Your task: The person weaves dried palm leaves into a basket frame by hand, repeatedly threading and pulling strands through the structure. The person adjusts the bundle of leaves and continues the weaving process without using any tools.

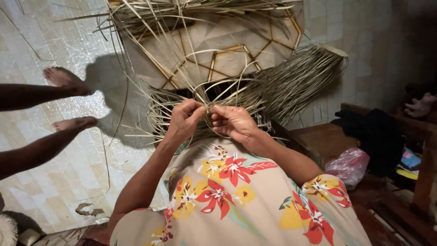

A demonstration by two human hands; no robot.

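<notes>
Left hand [184,119]: fingers curled, pinching thin pale strips [214,98] at the fingertips. Right hand [233,122]: fingers bent, gripping the same strips from the other side. The fingertips of both hands nearly meet at one spot, just above the lap.

Strips: dry, straw-coloured, looping up and outward from the hands. They belong to a partly woven mat [214,50] that rises in front of the person; loose ends fan out to the right [296,82] and along the top edge.

Dress [236,200]: beige with red and yellow flowers, covering the lap below the hands.

Floor [59,173]: pale tiles, a few stray strips on it. Another person's bare feet [68,100] reach in from the left, well apart from the hands.

Right side: wooden bench [327,136] carrying a pink plastic bag [349,165] and dark cloth [375,134].
</notes>
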